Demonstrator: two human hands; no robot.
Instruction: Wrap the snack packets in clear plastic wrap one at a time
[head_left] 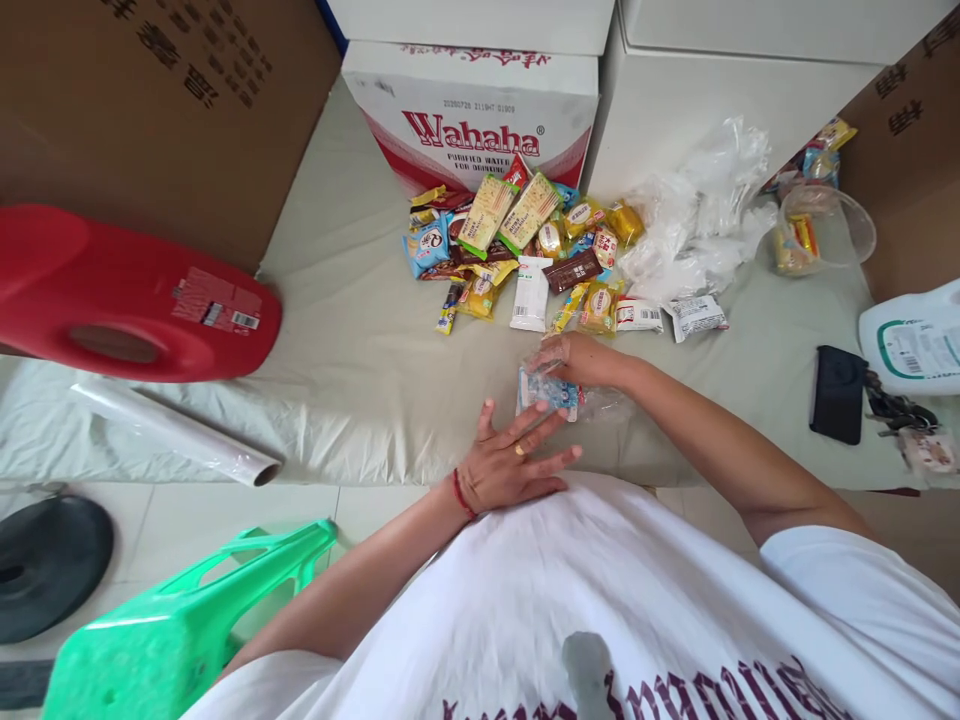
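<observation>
the fingers of the left hand (514, 460) are spread and hold nothing, their tips at the near edge of a blue packet (551, 393). the fingers of the right hand (589, 360) bend over that packet's far side, with a clear bag (607, 405) around them; i cannot tell whether they grip. the packet is on the pale cloth (360, 330), just in front of the body.

by my judgement the work is midway: this one packet is being handled with the bag, not yet finished, while the snack heap beyond lies loose.

counting outward: one blue packet under the hands, then, in the heap, two green-edged biscuit packs (486, 215), one upright white packet (530, 293), and many small packets overlapping too much to count. crumpled clear bags (697, 225) lie to the right, their number unclear. farther out are one clear tub (855, 225), one water carton (472, 130), one red jug (150, 290), one white roll (180, 435) and one green stool (187, 610).
</observation>
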